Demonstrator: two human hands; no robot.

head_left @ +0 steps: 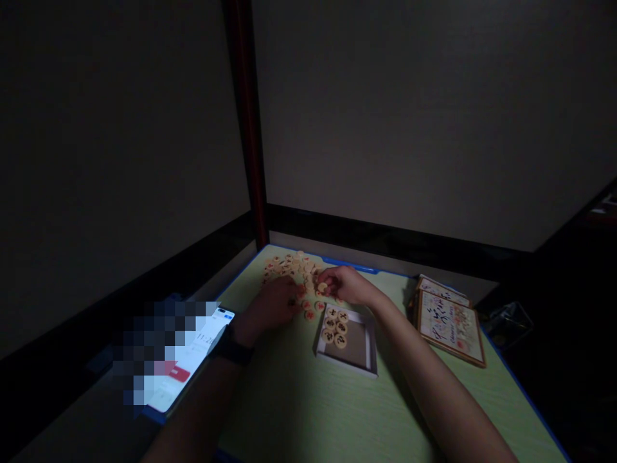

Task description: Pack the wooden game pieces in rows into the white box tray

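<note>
My right hand (pixel 344 284) pinches a round, pale wooden Chinese chess piece (pixel 322 287) between thumb and fingers, at the right side of a loose heap of pieces (pixel 289 262). On the heap's near left side, my left hand (pixel 277 301) reaches in with bent fingers, close to some red-marked pieces (pixel 308 314). Shadow makes its fingertips hard to read, so whether it grips a piece is unclear. A shallow open box (pixel 359 353) sits just in front of my right hand. Several dark-marked pieces (pixel 336 326) lie in rows in its left part.
A printed box cover or booklet (pixel 450 321) with Chinese characters lies at the table's right side. On the left, a lit phone (pixel 180 373) rests by the table edge. Walls meet behind the green table (pixel 299 392). A clear container (pixel 511 323) stands beyond the right edge.
</note>
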